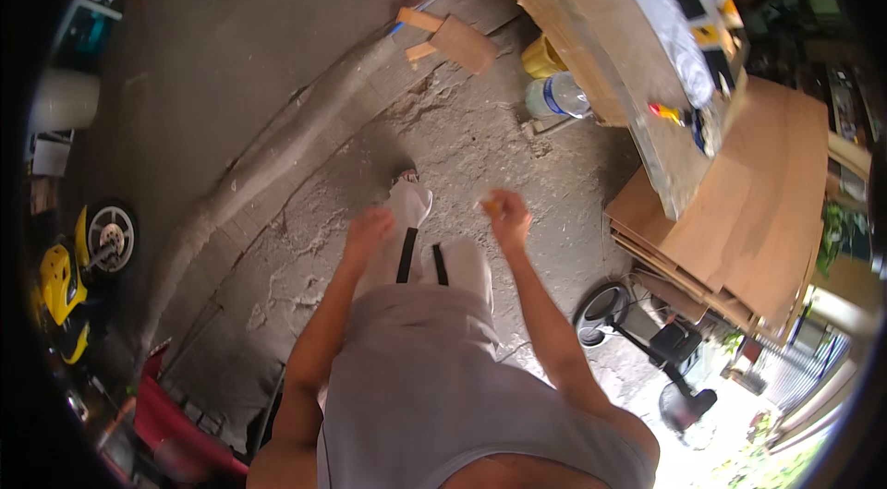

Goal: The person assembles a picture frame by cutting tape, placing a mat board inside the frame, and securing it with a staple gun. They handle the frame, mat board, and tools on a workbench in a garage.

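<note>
My right hand (511,219) is raised in front of my right thigh, its fingers closed round a small yellow-orange thing (493,208) too blurred to name. On the other side, my left hand (369,232) hangs beside my left leg. Motion smears its fingers, and nothing clearly shows in it. Both hands are apart from the furniture. Ahead and to the right stands a wooden workbench (577,13), with a red-and-yellow handled tool (663,112) and a white cloth (658,23) on top.
A clear water jug (559,97) and a yellow bucket (542,58) stand beside the bench. Plywood sheets (748,203) are stacked at right, near a black wheeled scooter (658,350). Wood offcuts (464,44) lie by a raised concrete ridge (305,115). A yellow motorcycle (65,281) stands left.
</note>
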`<action>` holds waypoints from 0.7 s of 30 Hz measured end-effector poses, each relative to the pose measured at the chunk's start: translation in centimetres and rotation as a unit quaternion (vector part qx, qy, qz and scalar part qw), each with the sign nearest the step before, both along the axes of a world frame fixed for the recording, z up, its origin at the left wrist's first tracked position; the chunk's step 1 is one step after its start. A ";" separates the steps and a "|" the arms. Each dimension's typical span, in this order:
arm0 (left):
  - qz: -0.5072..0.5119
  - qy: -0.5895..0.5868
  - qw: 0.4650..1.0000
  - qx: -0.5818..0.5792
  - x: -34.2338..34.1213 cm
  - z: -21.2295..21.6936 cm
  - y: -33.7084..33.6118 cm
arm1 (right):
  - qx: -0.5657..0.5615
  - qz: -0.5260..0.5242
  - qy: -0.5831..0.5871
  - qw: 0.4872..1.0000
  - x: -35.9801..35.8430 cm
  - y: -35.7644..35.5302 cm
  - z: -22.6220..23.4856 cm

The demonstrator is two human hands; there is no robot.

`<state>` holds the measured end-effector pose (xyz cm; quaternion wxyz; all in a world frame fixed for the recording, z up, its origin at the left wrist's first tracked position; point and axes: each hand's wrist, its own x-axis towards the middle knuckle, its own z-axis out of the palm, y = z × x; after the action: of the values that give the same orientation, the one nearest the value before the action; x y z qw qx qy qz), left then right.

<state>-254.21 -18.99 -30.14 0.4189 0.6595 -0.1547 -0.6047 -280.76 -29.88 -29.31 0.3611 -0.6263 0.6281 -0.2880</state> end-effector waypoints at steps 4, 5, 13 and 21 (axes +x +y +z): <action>0.042 -0.016 0.997 0.060 4.4 -1.4 -11.0 | -0.068 0.014 0.043 0.997 -2.2 -18.5 -7.4; 0.056 -0.017 0.996 0.073 4.8 -2.4 -13.3 | -0.070 0.018 0.063 0.995 -2.3 -22.8 -8.5; 0.069 -0.111 0.990 -0.043 6.2 -23.1 -31.9 | -0.013 -0.202 0.318 0.926 -12.1 -51.8 -36.9; -0.055 -0.278 0.949 0.135 8.2 -44.8 -46.9 | 0.005 -0.283 0.441 0.852 -12.0 -65.5 -41.8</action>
<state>-246.05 -65.92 -74.95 0.2326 0.8425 -0.2181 -0.4342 -292.76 -95.43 -71.09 -0.0474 -0.4807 0.8730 -0.0682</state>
